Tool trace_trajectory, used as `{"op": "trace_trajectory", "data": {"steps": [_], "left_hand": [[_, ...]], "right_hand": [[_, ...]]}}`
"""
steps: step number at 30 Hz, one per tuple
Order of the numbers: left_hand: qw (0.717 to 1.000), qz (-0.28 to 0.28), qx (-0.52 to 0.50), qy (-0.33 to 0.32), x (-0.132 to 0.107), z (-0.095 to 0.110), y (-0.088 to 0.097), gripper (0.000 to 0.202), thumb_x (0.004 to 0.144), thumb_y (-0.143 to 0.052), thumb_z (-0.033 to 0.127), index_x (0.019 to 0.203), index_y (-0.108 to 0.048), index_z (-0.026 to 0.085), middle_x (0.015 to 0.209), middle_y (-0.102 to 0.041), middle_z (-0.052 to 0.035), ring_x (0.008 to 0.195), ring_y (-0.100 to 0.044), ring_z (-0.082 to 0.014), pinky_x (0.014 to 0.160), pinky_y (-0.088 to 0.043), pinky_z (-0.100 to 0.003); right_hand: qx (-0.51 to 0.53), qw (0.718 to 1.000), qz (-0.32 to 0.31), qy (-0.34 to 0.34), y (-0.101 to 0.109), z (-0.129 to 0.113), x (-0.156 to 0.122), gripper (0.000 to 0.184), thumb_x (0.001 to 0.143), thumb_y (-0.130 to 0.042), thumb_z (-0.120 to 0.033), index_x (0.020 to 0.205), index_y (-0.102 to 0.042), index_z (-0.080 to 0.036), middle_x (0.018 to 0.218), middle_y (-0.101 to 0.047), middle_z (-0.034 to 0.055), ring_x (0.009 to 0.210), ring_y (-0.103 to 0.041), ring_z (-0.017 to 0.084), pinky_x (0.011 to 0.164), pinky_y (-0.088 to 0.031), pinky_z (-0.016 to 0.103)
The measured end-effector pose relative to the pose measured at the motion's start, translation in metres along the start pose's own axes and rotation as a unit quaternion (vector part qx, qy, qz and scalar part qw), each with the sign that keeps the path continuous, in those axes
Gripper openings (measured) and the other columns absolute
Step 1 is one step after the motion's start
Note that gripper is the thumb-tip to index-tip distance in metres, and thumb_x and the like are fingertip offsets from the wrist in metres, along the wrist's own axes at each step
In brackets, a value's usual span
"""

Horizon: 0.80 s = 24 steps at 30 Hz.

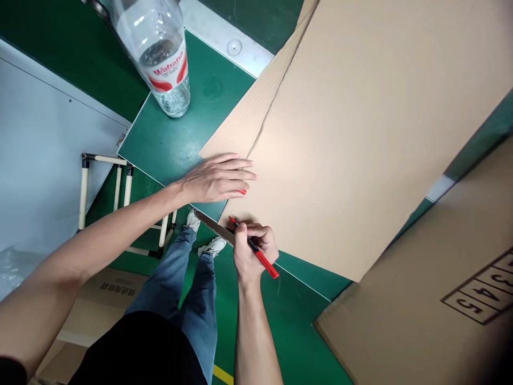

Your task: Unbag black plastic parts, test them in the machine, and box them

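My left hand (224, 178) lies flat with fingers stretched out, on the near left edge of a large brown cardboard sheet (352, 133). A small red piece (242, 191) shows at its lower fingertips; I cannot tell whether it is held. My right hand (254, 251) is closed around a red and black marker pen (262, 259). The pen's red tip points up and left, close to the sheet's near corner. A second cardboard layer (248, 109) shows along the sheet's left edge. Beside my right hand, a narrow dark strip (212, 223) sticks out past the table edge.
A water bottle (168, 75) stands on the green table (160, 139), left of the cardboard. At the right is another printed cardboard piece (401, 267). A pipe frame (128, 198) and a cardboard box (108, 299) are below on the left.
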State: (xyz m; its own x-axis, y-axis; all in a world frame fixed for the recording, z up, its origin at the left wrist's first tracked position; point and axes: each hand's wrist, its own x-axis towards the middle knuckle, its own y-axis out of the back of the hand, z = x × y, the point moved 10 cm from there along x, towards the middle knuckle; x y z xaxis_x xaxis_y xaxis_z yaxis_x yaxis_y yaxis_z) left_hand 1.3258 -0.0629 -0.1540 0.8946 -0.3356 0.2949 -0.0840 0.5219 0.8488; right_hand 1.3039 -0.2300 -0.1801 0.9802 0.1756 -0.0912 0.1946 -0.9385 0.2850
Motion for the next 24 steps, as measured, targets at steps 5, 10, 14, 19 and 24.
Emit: {"op": "trace_trajectory", "data": {"steps": [5, 10, 14, 19, 24], "left_hand": [[1.000, 0.007, -0.015, 0.002, 0.000, -0.001, 0.000, 0.019, 0.107, -0.060, 0.029, 0.107, -0.079, 0.023, 0.133, -0.077, -0.0036, 0.142, -0.060, -0.0213, 0.121, -0.047, -0.044], [0.999, 0.050, -0.017, 0.003, -0.001, -0.001, 0.010, 0.017, 0.105, -0.063, 0.030, 0.106, -0.078, 0.022, 0.130, -0.078, -0.0053, 0.138, -0.062, -0.0230, 0.118, -0.049, -0.047], [0.985, 0.147, 0.003, 0.091, -0.024, 0.004, 0.050, 0.020, 0.105, -0.064, 0.032, 0.100, -0.077, 0.019, 0.092, -0.082, -0.0052, 0.089, -0.076, -0.0204, 0.084, -0.060, -0.037], [0.978, 0.107, -0.093, 0.155, -0.061, 0.053, 0.078, 0.022, 0.108, -0.059, 0.030, 0.104, -0.076, 0.016, 0.087, -0.081, -0.0066, 0.069, -0.072, -0.0159, 0.066, -0.055, -0.027], [0.969, 0.050, -0.163, 0.182, -0.068, 0.094, 0.091, 0.026, 0.109, -0.055, 0.034, 0.104, -0.075, 0.017, 0.088, -0.080, -0.0069, 0.073, -0.073, -0.0173, 0.065, -0.055, -0.026]], "right_hand": [[0.006, 1.000, 0.010, -0.019, 0.004, 0.003, 0.001, 0.033, 0.088, -0.074, -0.036, 0.067, -0.051, -0.024, 0.066, -0.068, -0.0019, 0.059, -0.064, 0.014, 0.057, -0.050, 0.028], [0.022, 0.996, 0.080, -0.038, 0.025, 0.002, -0.001, 0.033, 0.083, -0.079, -0.040, 0.069, -0.056, -0.022, 0.064, -0.066, -0.0026, 0.054, -0.058, 0.012, 0.054, -0.046, 0.027], [0.062, 0.983, 0.129, -0.112, 0.041, -0.002, -0.005, 0.042, 0.074, -0.087, -0.054, 0.074, -0.060, -0.021, 0.057, -0.059, -0.0054, 0.047, -0.051, 0.011, 0.048, -0.041, 0.027], [0.123, 0.976, 0.034, -0.176, 0.030, -0.040, -0.010, 0.052, 0.077, -0.083, -0.067, 0.074, -0.056, -0.022, 0.053, -0.058, -0.0056, 0.041, -0.049, 0.011, 0.041, -0.037, 0.026], [0.124, 0.977, -0.045, -0.169, 0.020, -0.085, -0.018, 0.055, 0.076, -0.083, -0.070, 0.073, -0.054, -0.023, 0.053, -0.057, -0.0061, 0.042, -0.048, 0.011, 0.042, -0.039, 0.026]]}}
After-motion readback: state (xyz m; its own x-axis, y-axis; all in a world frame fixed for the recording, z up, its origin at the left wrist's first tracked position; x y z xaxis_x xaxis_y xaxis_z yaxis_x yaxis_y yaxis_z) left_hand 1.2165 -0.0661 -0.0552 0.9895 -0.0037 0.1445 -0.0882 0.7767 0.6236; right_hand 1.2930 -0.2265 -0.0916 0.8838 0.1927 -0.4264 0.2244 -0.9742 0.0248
